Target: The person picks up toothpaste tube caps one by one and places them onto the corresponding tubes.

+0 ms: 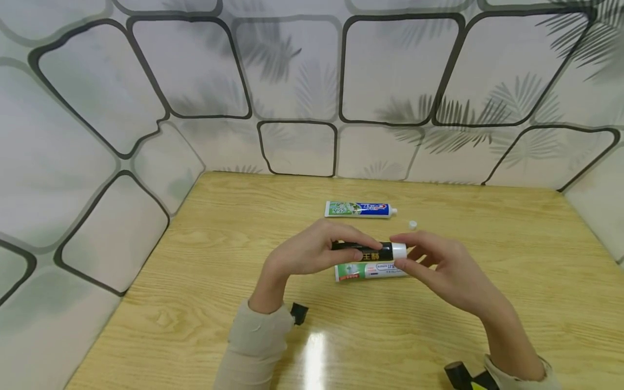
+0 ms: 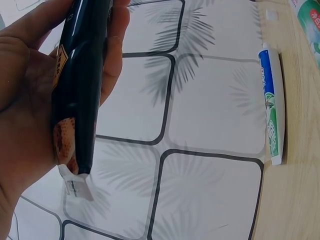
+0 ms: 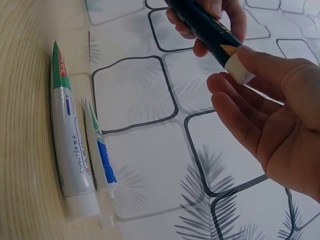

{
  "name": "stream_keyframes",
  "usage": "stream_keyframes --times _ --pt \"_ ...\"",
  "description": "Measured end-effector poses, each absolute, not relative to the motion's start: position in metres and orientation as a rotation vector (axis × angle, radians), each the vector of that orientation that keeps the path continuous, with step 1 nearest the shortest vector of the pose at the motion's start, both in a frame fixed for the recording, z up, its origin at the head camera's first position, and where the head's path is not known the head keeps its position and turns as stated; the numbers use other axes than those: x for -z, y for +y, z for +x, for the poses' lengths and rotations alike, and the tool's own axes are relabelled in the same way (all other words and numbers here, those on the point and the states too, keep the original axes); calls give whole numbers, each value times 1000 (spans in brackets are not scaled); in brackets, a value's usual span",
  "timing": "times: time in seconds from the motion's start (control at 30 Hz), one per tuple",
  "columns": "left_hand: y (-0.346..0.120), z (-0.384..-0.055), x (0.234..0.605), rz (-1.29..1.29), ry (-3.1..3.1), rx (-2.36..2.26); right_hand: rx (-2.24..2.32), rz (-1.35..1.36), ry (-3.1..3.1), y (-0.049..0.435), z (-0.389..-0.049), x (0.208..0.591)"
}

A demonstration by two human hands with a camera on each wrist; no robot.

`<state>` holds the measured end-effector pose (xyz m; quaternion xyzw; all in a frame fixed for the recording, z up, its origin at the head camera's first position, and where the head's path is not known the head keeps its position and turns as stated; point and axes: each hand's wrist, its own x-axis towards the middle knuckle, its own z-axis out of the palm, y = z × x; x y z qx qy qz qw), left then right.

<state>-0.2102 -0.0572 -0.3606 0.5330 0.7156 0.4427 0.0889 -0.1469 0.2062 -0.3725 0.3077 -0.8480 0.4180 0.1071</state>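
My left hand [image 1: 312,250] grips a black toothpaste tube [image 1: 372,252] printed with gold characters, thumb on one side and fingers on the other. The tube is held above the table, its white cap [image 1: 398,250] pointing right. In the left wrist view its flat crimped end [image 2: 77,186] sticks out past the palm. At the capped end, my right hand [image 1: 446,265] has its thumb and index finger on either side of the cap; in the right wrist view the thumb lies against the cap [image 3: 239,69] and the other fingers are spread loosely below.
A white and green toothpaste tube [image 1: 370,271] lies on the table, partly hidden under the held tube. Farther back lies a blue and green tube [image 1: 358,209] with its nozzle bare. A small white cap [image 1: 413,224] sits near that nozzle. Patterned walls edge the wooden table [image 1: 219,227].
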Motion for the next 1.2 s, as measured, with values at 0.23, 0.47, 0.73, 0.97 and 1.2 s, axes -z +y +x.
stream_keyframes --times 0.23,0.47,0.73,0.97,1.2 --pt "-57 -210 361 1563 2126 -1305 -1239 946 -2449 204 -148 375" --pt "-57 -210 360 1578 2126 -1348 -1318 972 -2302 198 -149 380" --pt "-73 -212 358 1397 2269 -1391 -1414 900 -2152 200 -150 384" --pt "-98 -215 354 1209 2455 -1429 -1813 846 -1803 212 -155 382" --pt "-96 -216 354 1054 2370 -1711 -1824 815 -1735 213 -158 381"
